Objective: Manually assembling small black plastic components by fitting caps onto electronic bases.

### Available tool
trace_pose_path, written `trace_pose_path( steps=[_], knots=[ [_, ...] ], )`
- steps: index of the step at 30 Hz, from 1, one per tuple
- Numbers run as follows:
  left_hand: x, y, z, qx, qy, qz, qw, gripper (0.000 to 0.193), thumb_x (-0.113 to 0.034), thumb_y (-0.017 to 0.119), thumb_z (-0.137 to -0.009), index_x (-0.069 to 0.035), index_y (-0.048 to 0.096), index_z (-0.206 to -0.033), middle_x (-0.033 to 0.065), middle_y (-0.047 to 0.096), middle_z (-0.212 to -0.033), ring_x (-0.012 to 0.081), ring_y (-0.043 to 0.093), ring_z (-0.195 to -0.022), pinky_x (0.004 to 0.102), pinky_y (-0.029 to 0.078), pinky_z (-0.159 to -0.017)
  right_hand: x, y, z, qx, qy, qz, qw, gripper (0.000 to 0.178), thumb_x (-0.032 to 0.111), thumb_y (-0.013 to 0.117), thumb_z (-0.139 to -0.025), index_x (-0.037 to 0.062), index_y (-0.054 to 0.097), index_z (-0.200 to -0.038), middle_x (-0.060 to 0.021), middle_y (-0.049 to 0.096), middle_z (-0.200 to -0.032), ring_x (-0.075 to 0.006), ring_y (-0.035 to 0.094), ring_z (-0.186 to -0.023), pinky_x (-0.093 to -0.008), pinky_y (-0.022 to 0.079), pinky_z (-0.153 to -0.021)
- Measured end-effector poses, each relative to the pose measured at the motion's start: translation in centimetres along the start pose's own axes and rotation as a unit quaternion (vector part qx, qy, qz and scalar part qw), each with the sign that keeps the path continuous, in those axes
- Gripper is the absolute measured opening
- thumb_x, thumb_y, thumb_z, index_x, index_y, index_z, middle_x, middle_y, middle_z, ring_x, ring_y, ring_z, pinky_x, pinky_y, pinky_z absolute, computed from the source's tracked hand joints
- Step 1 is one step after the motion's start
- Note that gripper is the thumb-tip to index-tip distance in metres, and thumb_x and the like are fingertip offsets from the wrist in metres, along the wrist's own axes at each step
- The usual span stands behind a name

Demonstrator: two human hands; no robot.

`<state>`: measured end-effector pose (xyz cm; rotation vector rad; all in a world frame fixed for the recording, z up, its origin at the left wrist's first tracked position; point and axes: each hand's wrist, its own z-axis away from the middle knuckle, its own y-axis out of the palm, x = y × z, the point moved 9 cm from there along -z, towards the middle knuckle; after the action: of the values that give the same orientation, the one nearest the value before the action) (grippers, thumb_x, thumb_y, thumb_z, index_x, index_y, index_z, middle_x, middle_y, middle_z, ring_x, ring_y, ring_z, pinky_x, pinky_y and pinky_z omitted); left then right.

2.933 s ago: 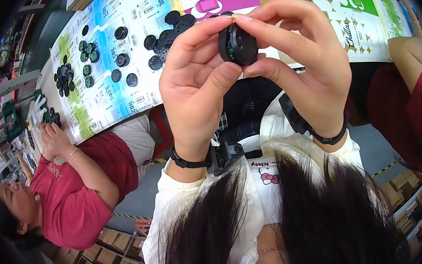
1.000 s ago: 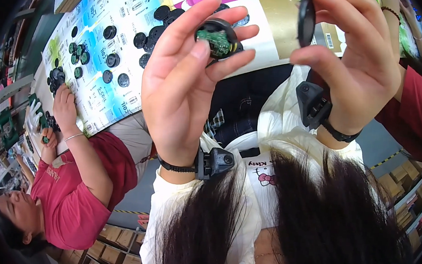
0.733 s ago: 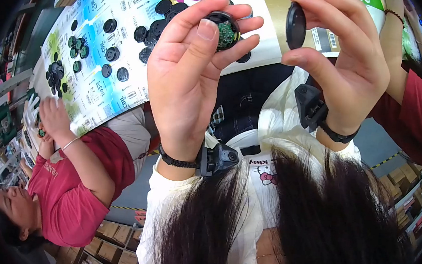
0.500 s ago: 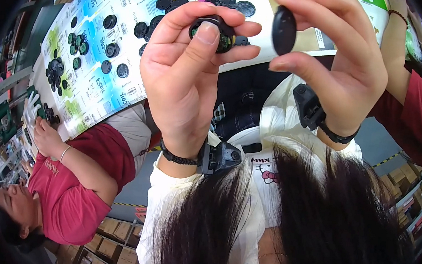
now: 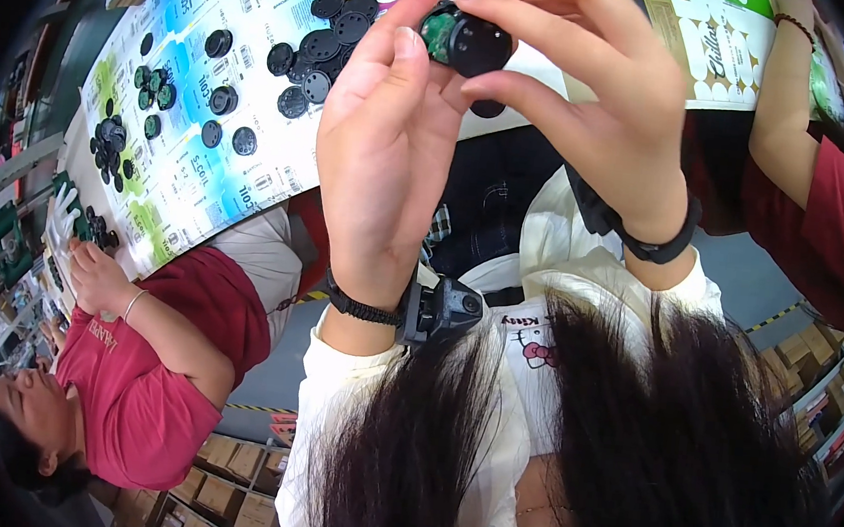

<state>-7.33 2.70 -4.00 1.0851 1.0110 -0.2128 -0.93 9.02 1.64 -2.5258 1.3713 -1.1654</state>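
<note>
My left hand (image 5: 381,160) is closed on a small round black housing with a green circuit board (image 5: 434,36) inside it, pinched between thumb and fingers. Against the open side of that housing, my right hand (image 5: 607,94) holds a round black cover (image 5: 483,48) by its edge, between thumb and fingers. The cover is tilted, and its face with small holes is toward me. Both hands are raised above the near edge of the table, and the parts touch or nearly touch.
Printed sheets cover the table (image 5: 172,196). A pile of black discs (image 5: 320,49) lies left of my hands. Farther left are housings with green boards (image 5: 154,90) and another black heap (image 5: 109,146). A co-worker's hands (image 5: 99,280) work at left; another person's arm (image 5: 784,145) is at right.
My right hand has moved left with the black cover, bringing it against the housing. My left hand has shifted slightly right and turned the housing, so its green board faces the cover.
</note>
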Motion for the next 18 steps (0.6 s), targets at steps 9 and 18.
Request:
trace_pose_path(
  steps=[9,18],
  knots=[
    [2.0,-1.8,0.3,0.086,-0.128,0.028,0.988,0.040,-0.017,0.038,-0.085,0.004,0.032,-0.118,0.0137,0.048,-0.108,0.0234,0.051,-0.094,0.0358,0.040,-0.084,1.1,-0.6,1.2,-0.085,-0.260,0.033,0.961,0.032,0.006,0.066,-0.058,0.0021,0.058,-0.089,-0.0113,0.053,-0.083,-0.0240,0.054,-0.070,-0.0280,0.044,-0.060],
    [1.0,-1.4,0.2,0.151,-0.083,0.027,0.985,0.042,-0.016,0.046,-0.082,0.003,0.034,-0.118,0.0128,0.049,-0.106,0.0216,0.051,-0.095,0.0311,0.042,-0.082,1.4,-1.9,1.0,-0.099,-0.239,-0.078,0.963,0.033,0.010,0.067,-0.060,0.0037,0.059,-0.092,-0.0089,0.054,-0.085,-0.0205,0.054,-0.074,-0.0262,0.043,-0.063]
  ],
)
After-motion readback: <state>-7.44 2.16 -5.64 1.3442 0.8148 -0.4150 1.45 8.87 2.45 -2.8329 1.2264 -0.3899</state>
